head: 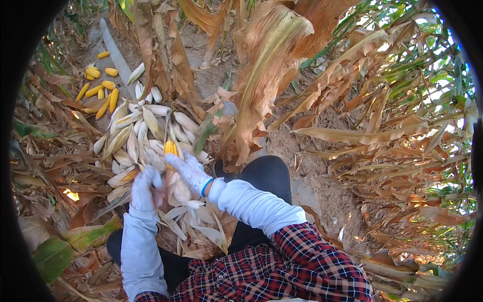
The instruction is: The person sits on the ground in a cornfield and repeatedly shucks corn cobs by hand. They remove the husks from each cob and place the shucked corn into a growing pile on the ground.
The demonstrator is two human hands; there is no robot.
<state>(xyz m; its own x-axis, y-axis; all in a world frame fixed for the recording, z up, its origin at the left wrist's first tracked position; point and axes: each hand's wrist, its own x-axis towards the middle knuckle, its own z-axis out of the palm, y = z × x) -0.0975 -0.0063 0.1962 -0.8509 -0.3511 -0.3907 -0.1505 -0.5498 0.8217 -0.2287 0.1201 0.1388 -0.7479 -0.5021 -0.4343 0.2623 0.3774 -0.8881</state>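
Observation:
My right hand (190,171), in a white glove with a blue cuff edge, grips a corn ear (171,148) whose yellow kernels show at the upper part. Pale husk still hangs around that ear. Just left of it, my left hand (146,187) is gloved too, with curled, blurred fingers; whether it holds a piece of husk I cannot tell. A heap of corn ears in pale husks (151,122) lies beyond both hands. One partly bared ear (129,176) rests beside my left hand. Loose husks (200,222) lie between my legs.
Several husked yellow cobs (113,99) lie on the ground at the upper left, beside a long pale strip (113,47). Dry corn leaves (268,64) hang close ahead of my knee (268,175). Standing corn plants (407,136) line the right side.

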